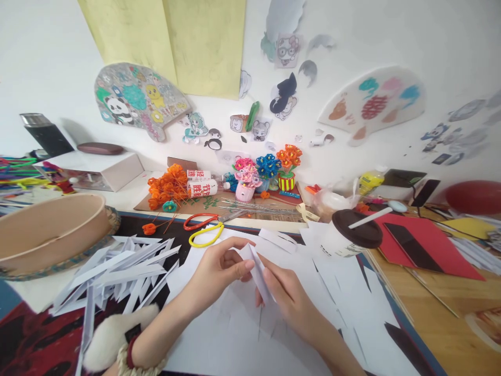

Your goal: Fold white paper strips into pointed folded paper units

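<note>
- The left hand (225, 266) is partly curled, its thumb and fingers pinching the upper part of the folded paper (260, 278).
- The right hand (287, 290) is half closed, its thumb on the near side of the same paper and its other fingers largely hidden; it grips the paper's side.
- The folded paper stands tilted between the two hands, raised over the white sheets (219, 326), its long edge slanting down towards the right palm.
- The sheets spread under both hands and towards the body, lying mostly flat; to the right of the right hand they overlap, with dark gaps showing between their edges.
- Left of the left hand, a loose pile of paper strips (121, 271) sticks out at many angles, some ends pointing towards the forearm.
- A fluffy white thing (119, 334) is just beside the left forearm, near the wrist bands (131, 360).
- Just beyond the left hand lie scissors (221, 224) with a red and a yellow handle loop.
- Beyond and to the right of the right hand stands a lidded cup (354, 237) with a straw, near the sheets' edge.
- Further right, a phone (413, 248) lies on a red folder (454, 256).
- Well beyond both hands, craft flowers (246, 180) stand by the wall.
</note>
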The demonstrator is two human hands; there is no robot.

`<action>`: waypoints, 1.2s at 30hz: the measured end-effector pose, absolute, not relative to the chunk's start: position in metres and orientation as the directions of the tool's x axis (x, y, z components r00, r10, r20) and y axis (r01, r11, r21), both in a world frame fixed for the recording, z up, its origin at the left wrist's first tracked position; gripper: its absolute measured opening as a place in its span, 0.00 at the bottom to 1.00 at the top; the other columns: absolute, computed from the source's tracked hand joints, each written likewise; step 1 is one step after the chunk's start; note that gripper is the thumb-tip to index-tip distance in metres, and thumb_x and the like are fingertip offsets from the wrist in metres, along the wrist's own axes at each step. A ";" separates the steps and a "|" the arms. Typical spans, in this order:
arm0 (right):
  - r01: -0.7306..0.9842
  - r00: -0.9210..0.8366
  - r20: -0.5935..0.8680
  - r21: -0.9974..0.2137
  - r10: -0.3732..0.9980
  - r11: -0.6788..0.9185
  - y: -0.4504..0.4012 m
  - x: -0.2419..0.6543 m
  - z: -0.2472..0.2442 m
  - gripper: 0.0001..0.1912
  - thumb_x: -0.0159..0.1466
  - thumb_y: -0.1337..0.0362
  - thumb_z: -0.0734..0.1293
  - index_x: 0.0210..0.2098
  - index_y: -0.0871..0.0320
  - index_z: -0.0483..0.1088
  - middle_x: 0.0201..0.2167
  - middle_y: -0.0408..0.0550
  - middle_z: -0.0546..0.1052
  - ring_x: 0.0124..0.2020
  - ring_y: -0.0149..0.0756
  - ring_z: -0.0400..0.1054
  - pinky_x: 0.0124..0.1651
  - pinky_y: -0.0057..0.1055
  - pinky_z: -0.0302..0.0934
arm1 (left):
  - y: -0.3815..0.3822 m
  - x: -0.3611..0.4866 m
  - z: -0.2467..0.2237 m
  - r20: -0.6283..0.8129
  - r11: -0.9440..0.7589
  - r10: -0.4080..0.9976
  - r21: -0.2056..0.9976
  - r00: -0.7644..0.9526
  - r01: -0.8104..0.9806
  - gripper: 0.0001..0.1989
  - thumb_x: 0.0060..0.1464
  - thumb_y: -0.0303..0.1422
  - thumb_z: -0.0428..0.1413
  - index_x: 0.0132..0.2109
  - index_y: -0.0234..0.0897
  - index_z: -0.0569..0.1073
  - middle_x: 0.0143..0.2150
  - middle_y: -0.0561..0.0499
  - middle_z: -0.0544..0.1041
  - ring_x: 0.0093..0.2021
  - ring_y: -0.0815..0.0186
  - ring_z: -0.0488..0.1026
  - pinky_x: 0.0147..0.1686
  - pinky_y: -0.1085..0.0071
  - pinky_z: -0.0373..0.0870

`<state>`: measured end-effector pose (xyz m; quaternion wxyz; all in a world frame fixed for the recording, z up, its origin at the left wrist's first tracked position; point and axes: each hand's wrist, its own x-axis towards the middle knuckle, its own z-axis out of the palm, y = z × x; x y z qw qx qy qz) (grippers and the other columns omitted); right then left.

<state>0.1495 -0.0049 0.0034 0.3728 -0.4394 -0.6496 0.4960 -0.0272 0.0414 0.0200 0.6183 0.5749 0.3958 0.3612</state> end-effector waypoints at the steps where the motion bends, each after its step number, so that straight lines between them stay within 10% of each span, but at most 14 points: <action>1: 0.183 -0.346 0.041 -0.977 0.937 0.110 -0.005 0.149 0.006 0.24 0.72 0.54 0.50 0.58 0.57 0.66 0.25 0.44 0.72 0.28 0.35 0.67 0.37 0.33 0.62 | 0.042 -0.027 0.019 -0.067 0.065 0.905 0.998 0.420 0.019 0.20 0.51 0.40 0.61 0.48 0.33 0.71 0.23 0.55 0.72 0.26 0.67 0.72 0.29 0.71 0.68; 8: 0.291 -0.157 0.041 -0.953 0.987 0.086 0.004 0.152 -0.008 0.23 0.69 0.51 0.55 0.21 0.56 0.58 0.20 0.38 0.53 0.22 0.30 0.48 0.24 0.28 0.46 | 0.043 -0.025 0.015 -0.015 -0.098 0.926 0.956 0.376 0.278 0.12 0.57 0.37 0.53 0.41 0.34 0.77 0.25 0.53 0.73 0.25 0.68 0.68 0.28 0.72 0.65; 36: 0.021 -0.060 -0.071 -0.997 0.996 -0.070 0.004 0.151 0.000 0.18 0.59 0.51 0.68 0.22 0.59 0.70 0.21 0.44 0.69 0.24 0.33 0.62 0.27 0.30 0.57 | 0.031 -0.014 0.007 0.127 -0.167 0.981 0.936 0.148 0.309 0.08 0.54 0.36 0.58 0.33 0.36 0.75 0.28 0.52 0.76 0.28 0.67 0.72 0.26 0.74 0.67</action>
